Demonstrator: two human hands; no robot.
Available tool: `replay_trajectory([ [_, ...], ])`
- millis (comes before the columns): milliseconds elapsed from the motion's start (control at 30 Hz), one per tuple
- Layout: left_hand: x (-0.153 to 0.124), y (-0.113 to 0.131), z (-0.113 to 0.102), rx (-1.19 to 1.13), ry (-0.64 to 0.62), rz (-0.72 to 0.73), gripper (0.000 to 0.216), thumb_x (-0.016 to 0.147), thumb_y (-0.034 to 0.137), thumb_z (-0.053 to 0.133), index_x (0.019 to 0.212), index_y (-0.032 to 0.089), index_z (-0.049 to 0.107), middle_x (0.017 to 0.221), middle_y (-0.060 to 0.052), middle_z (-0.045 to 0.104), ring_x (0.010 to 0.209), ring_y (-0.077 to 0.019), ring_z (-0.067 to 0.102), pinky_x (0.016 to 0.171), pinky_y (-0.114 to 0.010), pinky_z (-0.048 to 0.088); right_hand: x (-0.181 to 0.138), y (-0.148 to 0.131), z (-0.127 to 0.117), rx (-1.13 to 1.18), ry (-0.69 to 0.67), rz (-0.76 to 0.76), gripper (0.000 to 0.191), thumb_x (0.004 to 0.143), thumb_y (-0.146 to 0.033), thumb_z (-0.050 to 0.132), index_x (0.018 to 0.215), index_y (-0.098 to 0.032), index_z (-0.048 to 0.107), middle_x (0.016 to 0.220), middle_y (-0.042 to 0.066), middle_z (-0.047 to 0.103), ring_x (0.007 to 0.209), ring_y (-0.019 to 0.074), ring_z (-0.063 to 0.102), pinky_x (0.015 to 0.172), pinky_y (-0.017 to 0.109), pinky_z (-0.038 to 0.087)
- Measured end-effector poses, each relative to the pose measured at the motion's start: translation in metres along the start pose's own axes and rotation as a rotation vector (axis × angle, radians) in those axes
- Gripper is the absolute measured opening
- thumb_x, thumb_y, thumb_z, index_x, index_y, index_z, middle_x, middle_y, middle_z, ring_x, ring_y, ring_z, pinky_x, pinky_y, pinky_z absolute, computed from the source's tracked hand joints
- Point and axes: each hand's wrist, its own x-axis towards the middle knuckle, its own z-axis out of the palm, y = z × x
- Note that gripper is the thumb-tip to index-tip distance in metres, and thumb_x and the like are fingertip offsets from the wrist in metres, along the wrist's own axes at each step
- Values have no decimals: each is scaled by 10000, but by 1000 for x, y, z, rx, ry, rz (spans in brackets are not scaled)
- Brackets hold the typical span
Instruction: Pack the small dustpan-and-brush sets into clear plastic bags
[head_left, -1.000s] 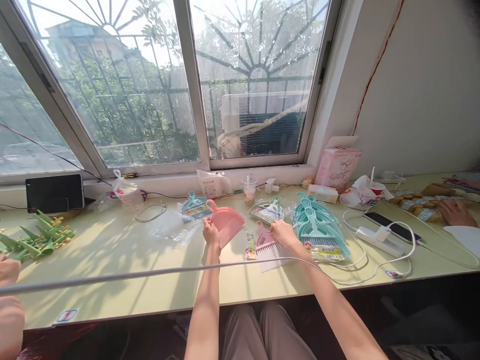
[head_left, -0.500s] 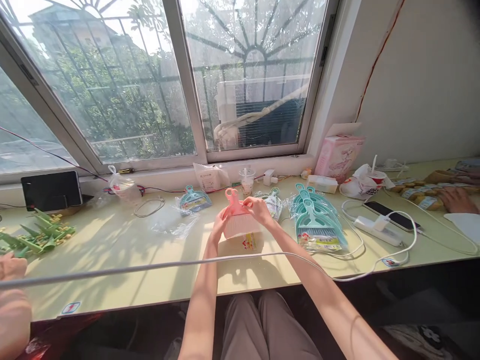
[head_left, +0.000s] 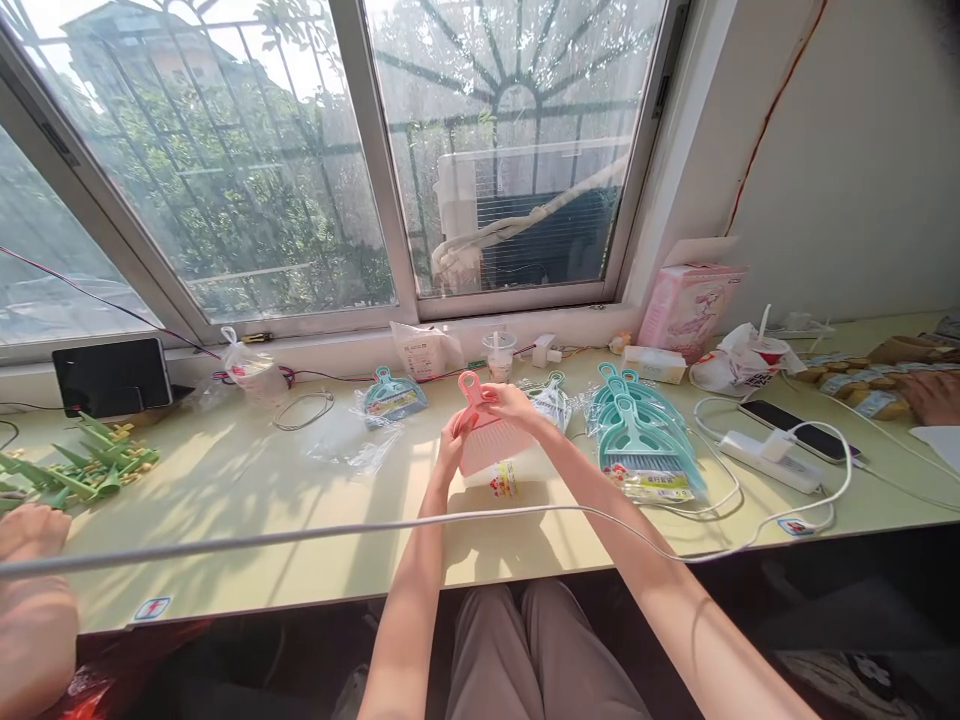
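Observation:
A pink hand brush (head_left: 491,448) with pale bristles is held upright above the table in front of me, its looped handle at the top. My left hand (head_left: 451,445) has its fingers closed around the brush's left side, just below the handle. At the right of the handle base my right hand (head_left: 511,405) pinches it. Whether a pink dustpan lies against the brush is hard to see. Below the bristles shows a printed label card (head_left: 504,480), partly hidden by the brush.
Teal dustpan-and-brush sets (head_left: 643,440) in clear wrap lie to the right, near a power strip (head_left: 769,462) and a phone (head_left: 795,430). A white cable (head_left: 300,538) crosses in front of my forearms. Other people's hands are at the left (head_left: 34,535) and far right.
The pink handle showed two loops side by side; now one loop shows, and the brush has turned and tilted slightly in my hands. The whole view has shifted a little.

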Motion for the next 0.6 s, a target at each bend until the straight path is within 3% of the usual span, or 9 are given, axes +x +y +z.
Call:
replay_trajectory([
  [167, 1, 1, 2, 24, -41, -35, 607, 752, 586, 914, 1191, 191, 773, 1249, -162, 798, 1276, -390, 718, 1146, -514, 539, -4, -3, 0, 34, 82, 45, 213, 816, -405, 797, 957, -255, 850, 823, -9, 811, 897, 231, 754, 765, 261, 514],
  [367, -2, -1, 0, 82, -33, 28, 534, 769, 528, 893, 1172, 196, 780, 1171, -131, 816, 1137, -351, 755, 1090, -501, 571, -8, -4, 3, -12, 114, 167, 185, 792, -378, 747, 900, -255, 833, 790, -15, 789, 866, 217, 719, 757, 258, 481],
  [500, -6, -3, 7, 89, -8, 52, 544, 822, 540, 875, 1221, 186, 769, 1174, -132, 817, 1157, -361, 748, 1097, -506, 567, -3, 2, 3, 26, 58, 111, 213, 798, -354, 749, 975, -257, 817, 908, -6, 809, 947, 240, 728, 842, 292, 520],
  [600, -8, -5, 8, 159, 138, 56, 497, 902, 479, 823, 1281, 167, 747, 1218, -144, 809, 1189, -375, 730, 1111, -507, 551, -14, 8, 18, 13, 193, 58, 326, 848, -315, 736, 1167, -269, 791, 1190, 50, 809, 1158, 286, 693, 1049, 399, 516],
])
